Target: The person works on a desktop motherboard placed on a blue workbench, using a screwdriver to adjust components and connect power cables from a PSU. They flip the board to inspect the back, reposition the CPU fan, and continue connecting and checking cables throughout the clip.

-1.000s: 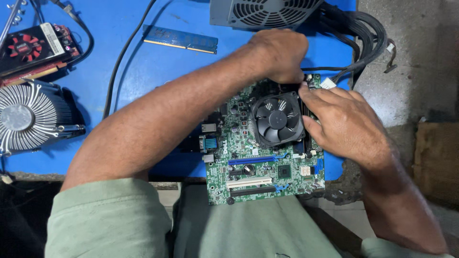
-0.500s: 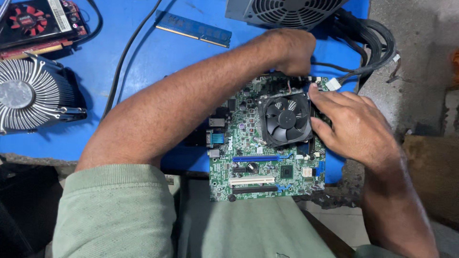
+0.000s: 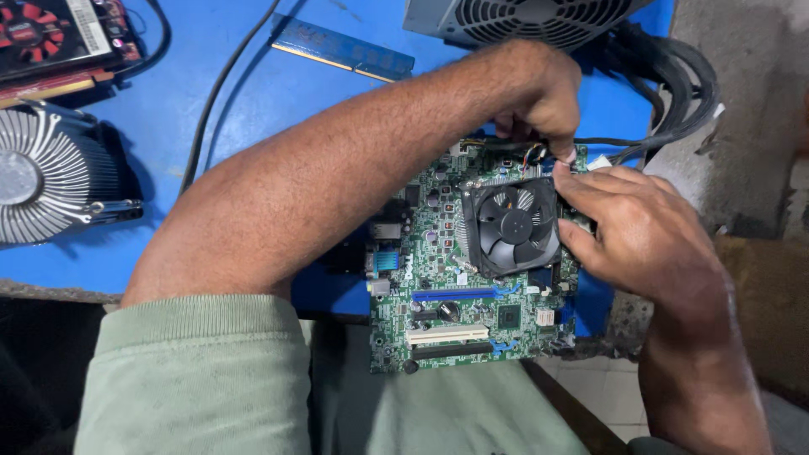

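A: Motherboard (image 3: 472, 291) overhangs the tabletop's (image 3: 253, 109) near edge; left hand (image 3: 539, 88) pinches the fan wire (image 3: 533, 154), right hand (image 3: 645, 232) clamps the fan (image 3: 511, 226).
B: A hard tug may tip it off.

Blue counter (image 3: 253, 126), worn grey along its near edge; a green motherboard (image 3: 438, 303) lies at that edge, its near end overhanging toward the lap; a black cooling fan (image 3: 511, 226) sits on the board; a finned round heatsink (image 3: 42, 173) lies far left; a red-and-black graphics card (image 3: 50, 38) at the top left corner; a memory stick (image 3: 341, 48) lies flat near the top; a grey power supply (image 3: 514, 18) at the top edge, its black cables (image 3: 674, 84) spilling off the right side; a thin black cable (image 3: 223, 84) crosses the surface.
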